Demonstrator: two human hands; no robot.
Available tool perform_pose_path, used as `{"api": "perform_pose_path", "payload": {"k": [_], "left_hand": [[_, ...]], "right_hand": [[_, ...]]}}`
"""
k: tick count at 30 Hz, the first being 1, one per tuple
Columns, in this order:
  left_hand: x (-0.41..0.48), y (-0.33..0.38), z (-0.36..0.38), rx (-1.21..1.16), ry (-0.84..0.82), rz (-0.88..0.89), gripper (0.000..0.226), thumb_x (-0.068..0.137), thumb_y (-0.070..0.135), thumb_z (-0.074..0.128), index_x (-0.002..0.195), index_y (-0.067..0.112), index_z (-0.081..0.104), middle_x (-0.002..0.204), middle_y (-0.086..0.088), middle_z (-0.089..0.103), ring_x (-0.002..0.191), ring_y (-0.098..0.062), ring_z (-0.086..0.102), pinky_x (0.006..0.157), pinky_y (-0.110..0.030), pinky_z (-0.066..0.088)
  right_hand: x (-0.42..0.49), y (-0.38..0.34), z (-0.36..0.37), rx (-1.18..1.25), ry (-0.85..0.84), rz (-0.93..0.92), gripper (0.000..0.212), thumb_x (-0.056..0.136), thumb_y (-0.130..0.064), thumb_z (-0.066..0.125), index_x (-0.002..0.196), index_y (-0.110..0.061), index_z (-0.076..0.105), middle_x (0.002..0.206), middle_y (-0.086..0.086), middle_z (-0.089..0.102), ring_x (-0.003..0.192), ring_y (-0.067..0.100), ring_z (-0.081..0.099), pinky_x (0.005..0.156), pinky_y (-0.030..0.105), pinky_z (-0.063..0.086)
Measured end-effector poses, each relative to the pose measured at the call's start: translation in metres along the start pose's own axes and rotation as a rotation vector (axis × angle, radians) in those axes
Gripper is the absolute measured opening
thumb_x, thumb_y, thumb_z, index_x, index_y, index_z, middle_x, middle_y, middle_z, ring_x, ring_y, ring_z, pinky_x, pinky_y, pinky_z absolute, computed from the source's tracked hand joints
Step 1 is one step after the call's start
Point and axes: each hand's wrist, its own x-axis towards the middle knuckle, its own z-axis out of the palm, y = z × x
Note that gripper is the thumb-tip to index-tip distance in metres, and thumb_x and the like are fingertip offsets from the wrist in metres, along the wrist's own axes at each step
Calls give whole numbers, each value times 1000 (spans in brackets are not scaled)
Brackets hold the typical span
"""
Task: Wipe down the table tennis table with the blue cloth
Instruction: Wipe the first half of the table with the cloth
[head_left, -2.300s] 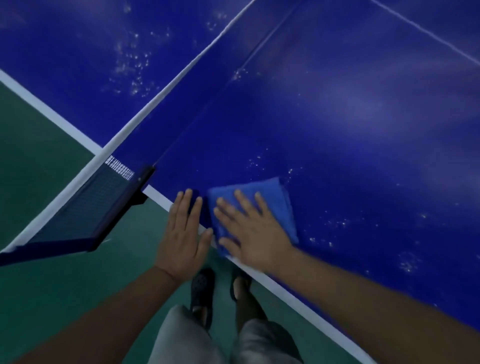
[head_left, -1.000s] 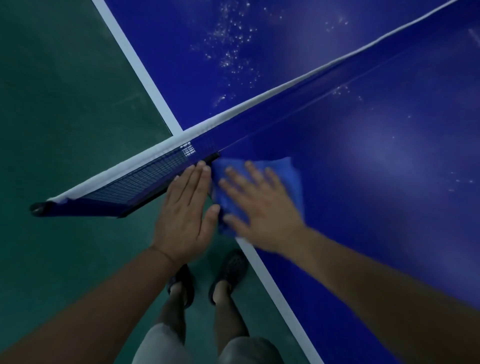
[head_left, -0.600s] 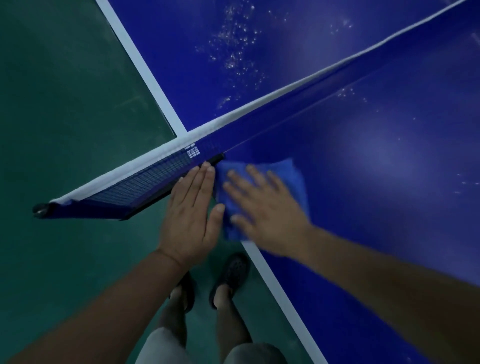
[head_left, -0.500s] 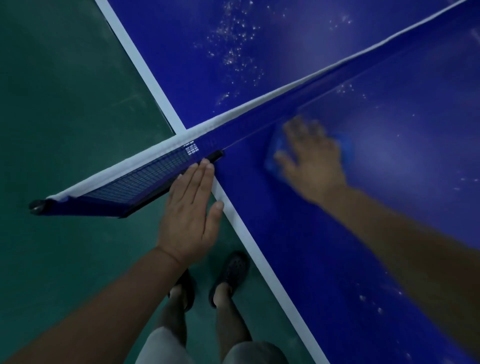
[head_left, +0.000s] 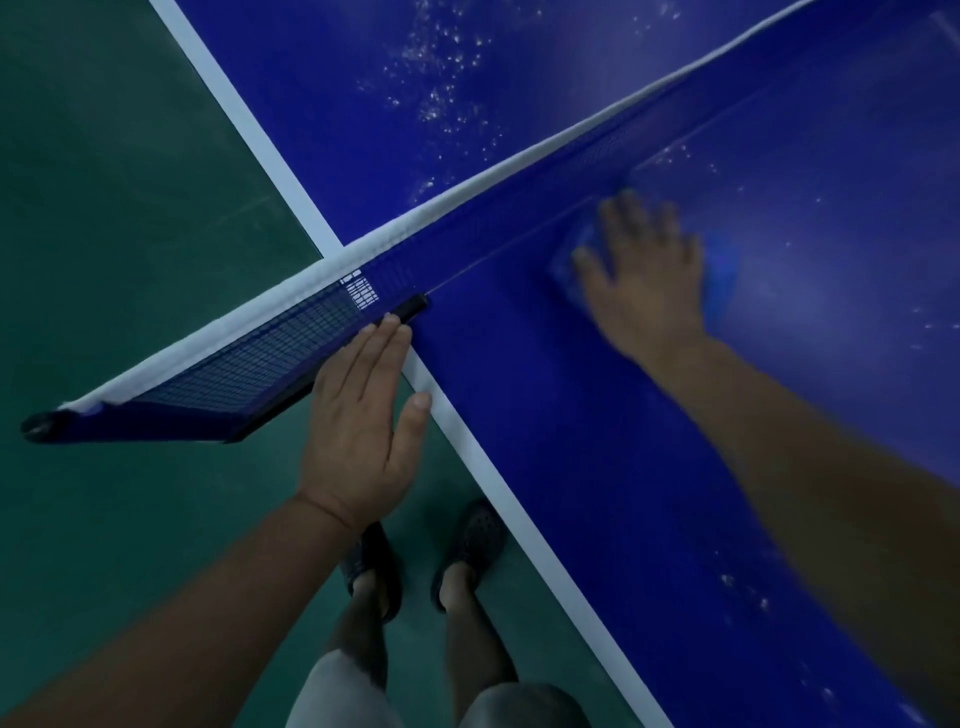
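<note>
One cloth, two hands, one table.
Right hand (head_left: 647, 283) presses flat on the blue cloth (head_left: 722, 275) beside the net (head_left: 519, 208); left hand (head_left: 363, 426), fingers straight, holds nothing at the table (head_left: 571, 441) edge.

A dull green floor (head_left: 119, 218) is spreading out on the left, carrying a few faint pale scuff lines (head_left: 244, 205). Dim, bluish light is falling across it, leaving it dark.

Dim, bluish light; a soft sheen lies on the table (head_left: 857, 291) at upper right. The right hand (head_left: 644, 280) and blue cloth (head_left: 722, 270) are motion-blurred; the left hand (head_left: 363, 415) is sharp.
</note>
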Motion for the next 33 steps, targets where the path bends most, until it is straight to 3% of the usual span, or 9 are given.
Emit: {"api": "perform_pose_path", "payload": {"k": [2,6,9,16,18,21,23,29,33], "left_hand": [[4,4,-4,-18,13,-41,66,106,47,20,148,2,43,149,-15,49,139,-30,42,119,-38,24],[9,9,-10,-50,38,-78,59,105,40,26,144,0,47,140,-16,56,126,-34,49,109,-47,34],[11,12,-11,-50,30,-92,58,104,39,29,142,-1,49,138,-17,57,124,-34,49,107,-48,35],[16,21,-6,-5,-39,-6,45,99,30,44,132,4,59,134,-12,59,125,-35,50,108,-48,36],[25,29,-2,-18,-55,47,44,99,30,43,130,4,60,135,-12,58,125,-37,52,107,-53,37],[52,44,10,-21,-85,142,43,99,29,42,128,4,62,136,-14,57,126,-36,51,107,-55,38],[74,58,20,-14,-88,204,43,99,30,42,127,5,62,138,-14,56,129,-34,49,109,-56,36],[140,88,59,52,-215,446,49,102,35,39,140,6,52,150,-16,45,142,-32,35,124,-49,12],[159,86,71,123,-319,486,57,103,40,35,147,4,44,158,-17,36,150,-30,24,125,-46,7]], "right_hand": [[-3,-18,1,64,46,181,68,101,-57,19,159,-23,23,168,1,15,153,36,10,120,62,10],[-85,-103,29,40,7,-475,68,99,-54,24,155,-17,34,164,6,28,152,35,19,121,60,14],[-90,-79,27,23,-53,-583,65,100,-55,29,154,-22,37,164,0,28,153,30,19,122,54,10],[-20,32,0,62,27,208,65,103,-57,20,159,-25,23,168,2,15,153,37,10,121,62,10],[-43,-6,9,29,68,16,62,102,-51,27,157,-21,30,166,6,23,152,39,16,119,64,16],[-82,-44,18,44,-48,-614,57,102,-50,32,153,-24,39,163,2,31,153,35,17,121,59,13],[-59,-23,18,33,-72,-710,57,103,-52,30,154,-27,36,164,-1,29,154,32,13,123,55,9],[87,92,0,-55,165,-136,64,105,-53,23,147,-13,49,152,14,48,138,47,43,104,67,38],[98,117,-13,29,174,317,71,99,-55,14,156,-17,31,165,7,24,149,41,21,116,64,21]]}}
